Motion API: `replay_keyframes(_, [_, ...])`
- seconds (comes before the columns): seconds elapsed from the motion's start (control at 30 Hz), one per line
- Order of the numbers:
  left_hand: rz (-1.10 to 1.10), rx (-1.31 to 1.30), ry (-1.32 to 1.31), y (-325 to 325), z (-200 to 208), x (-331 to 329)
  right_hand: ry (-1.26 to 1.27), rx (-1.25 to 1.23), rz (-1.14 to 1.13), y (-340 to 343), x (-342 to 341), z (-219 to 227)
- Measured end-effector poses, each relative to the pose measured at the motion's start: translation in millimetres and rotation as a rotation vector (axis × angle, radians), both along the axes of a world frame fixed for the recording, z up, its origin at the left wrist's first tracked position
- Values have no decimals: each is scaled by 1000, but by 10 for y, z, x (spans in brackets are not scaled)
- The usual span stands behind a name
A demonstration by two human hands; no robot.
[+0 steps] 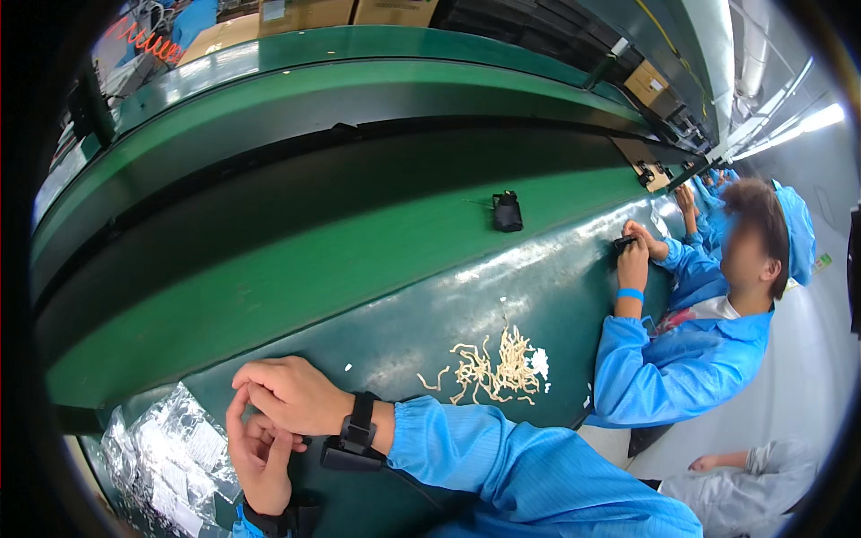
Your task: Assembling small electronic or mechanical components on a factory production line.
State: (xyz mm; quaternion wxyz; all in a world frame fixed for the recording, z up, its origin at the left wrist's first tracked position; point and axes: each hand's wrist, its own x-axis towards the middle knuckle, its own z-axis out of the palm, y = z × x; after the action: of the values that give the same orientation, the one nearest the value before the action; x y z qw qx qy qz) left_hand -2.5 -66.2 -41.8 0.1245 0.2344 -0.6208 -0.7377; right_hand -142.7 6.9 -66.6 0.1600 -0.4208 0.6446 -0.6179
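My right hand (pixel 291 394) reaches in from the right, its fingers bent down over the fingers of my left hand (pixel 262 457). Both are closed and touch each other above the green tabletop. Whatever they hold is hidden between the fingers; only a small dark bit shows beside the left fingertips. Each wrist wears a black strap, and a black box (pixel 350 455) sits on the right one. Clear plastic bags (pixel 175 448) with white labels lie just left of my hands. To the right is a loose pile of pale yellow, twisted strips (pixel 489 368).
Small white pieces (pixel 539 363) lie against the strips. Beyond the table edge, a green conveyor belt (pixel 359 251) carries a small black device (pixel 507 213). At right, a co-worker (pixel 691 332) in blue holds a black object (pixel 622 243). Cardboard boxes (pixel 305 15) stand behind the belt.
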Motion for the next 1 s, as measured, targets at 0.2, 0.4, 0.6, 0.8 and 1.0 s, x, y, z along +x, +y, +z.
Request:
replay_keyframes(0.2, [-26,15,62,-173,-60,214,-168,120,112,-147,141,81])
replay_keyframes(0.4, [-141,5,165,-49,-253,63,-378,172,29,74,70,57])
replay_keyframes(0.6, [-107,61,81,-71,2,183,-287,192,64,16,140,80])
replay_keyframes(0.8, [-117,8,111,-81,-106,98,-283,179,38,3,99,107])
replay_keyframes(1.0, [-93,-45,138,-81,-143,98,-283,167,42,-41,136,130])
